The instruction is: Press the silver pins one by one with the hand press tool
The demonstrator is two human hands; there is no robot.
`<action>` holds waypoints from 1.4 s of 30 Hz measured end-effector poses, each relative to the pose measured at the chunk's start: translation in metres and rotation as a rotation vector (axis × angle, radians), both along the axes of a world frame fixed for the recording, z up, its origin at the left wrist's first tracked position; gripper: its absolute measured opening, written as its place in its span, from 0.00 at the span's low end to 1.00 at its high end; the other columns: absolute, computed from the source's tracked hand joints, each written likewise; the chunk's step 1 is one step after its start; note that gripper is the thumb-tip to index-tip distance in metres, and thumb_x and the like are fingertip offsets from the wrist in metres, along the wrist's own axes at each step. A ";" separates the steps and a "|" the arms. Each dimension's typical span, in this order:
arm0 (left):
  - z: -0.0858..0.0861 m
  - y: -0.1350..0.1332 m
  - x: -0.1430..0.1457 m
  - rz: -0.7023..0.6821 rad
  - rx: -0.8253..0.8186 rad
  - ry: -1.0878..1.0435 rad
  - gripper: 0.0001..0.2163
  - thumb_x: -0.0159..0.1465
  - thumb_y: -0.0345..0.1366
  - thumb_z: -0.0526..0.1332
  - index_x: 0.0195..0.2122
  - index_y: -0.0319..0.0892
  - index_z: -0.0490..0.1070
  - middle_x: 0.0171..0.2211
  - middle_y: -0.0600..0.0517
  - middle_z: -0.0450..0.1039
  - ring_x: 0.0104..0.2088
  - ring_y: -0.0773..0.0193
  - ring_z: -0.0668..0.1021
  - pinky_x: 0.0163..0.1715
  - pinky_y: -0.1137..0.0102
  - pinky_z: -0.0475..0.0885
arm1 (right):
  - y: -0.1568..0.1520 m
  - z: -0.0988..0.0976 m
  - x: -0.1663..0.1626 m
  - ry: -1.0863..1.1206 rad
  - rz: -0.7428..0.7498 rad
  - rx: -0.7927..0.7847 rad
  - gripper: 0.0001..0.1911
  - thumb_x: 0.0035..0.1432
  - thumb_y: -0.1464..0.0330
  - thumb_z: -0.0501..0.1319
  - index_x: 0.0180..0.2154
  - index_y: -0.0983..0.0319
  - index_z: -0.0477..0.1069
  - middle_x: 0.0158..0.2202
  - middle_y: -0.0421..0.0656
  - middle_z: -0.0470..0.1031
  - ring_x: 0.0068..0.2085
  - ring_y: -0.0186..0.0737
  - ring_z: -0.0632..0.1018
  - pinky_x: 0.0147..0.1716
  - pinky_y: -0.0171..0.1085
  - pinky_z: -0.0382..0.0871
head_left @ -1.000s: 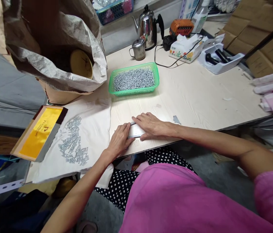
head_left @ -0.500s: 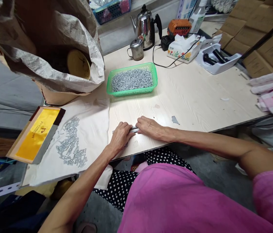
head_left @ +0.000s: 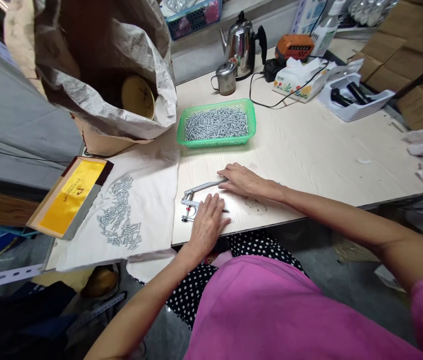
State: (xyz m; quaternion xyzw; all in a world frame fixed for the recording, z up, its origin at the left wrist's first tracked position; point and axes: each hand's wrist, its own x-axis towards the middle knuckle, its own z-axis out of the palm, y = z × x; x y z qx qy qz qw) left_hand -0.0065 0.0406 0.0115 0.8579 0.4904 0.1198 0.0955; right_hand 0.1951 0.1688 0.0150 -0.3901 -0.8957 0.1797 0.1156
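On the table near its front edge lie silver snap pliers (head_left: 190, 204), their handles spread apart and a small spring showing near the jaws. My left hand (head_left: 207, 222) rests over the lower handle with its fingers stretched out, hiding part of it. At the end of the upper handle, my right hand (head_left: 247, 181) lies with fingers extended over the tip. Left of them, a loose heap of small metal pins (head_left: 119, 215) is spread on a white cloth (head_left: 154, 185). A green basket (head_left: 217, 143) full of similar metal pieces stands behind the hands.
A large open sack (head_left: 98, 120) stands at the back left, beside a yellow box (head_left: 72, 197). A kettle (head_left: 240, 45), metal cup (head_left: 226, 80), orange battery (head_left: 294, 46), tissue box (head_left: 297, 80) and white tray (head_left: 350, 107) line the back.
My hands were close together on the metal tool; now they are apart and the pliers lie spread between them. My right hand has moved away from the front edge. The view has shifted left.
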 end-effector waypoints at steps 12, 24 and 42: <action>-0.003 -0.008 0.012 0.020 -0.052 -0.106 0.24 0.71 0.46 0.60 0.64 0.39 0.65 0.65 0.35 0.67 0.69 0.40 0.65 0.68 0.39 0.59 | 0.007 0.039 -0.071 -0.104 0.232 0.229 0.11 0.68 0.67 0.62 0.50 0.58 0.78 0.52 0.51 0.74 0.51 0.52 0.68 0.41 0.43 0.54; 0.028 -0.058 -0.084 0.294 0.318 -0.046 0.10 0.73 0.33 0.57 0.45 0.42 0.79 0.39 0.45 0.78 0.41 0.56 0.78 0.44 0.60 0.76 | -0.023 0.011 -0.134 -0.122 0.688 0.427 0.09 0.66 0.73 0.62 0.31 0.62 0.77 0.41 0.48 0.76 0.48 0.47 0.69 0.44 0.44 0.58; 0.033 -0.027 -0.201 0.688 -0.009 0.361 0.14 0.69 0.33 0.53 0.38 0.42 0.80 0.38 0.42 0.79 0.45 0.48 0.76 0.45 0.60 0.71 | 0.109 0.110 -0.038 0.194 -0.337 0.321 0.12 0.69 0.73 0.60 0.50 0.75 0.73 0.49 0.59 0.74 0.47 0.44 0.73 0.44 0.44 0.64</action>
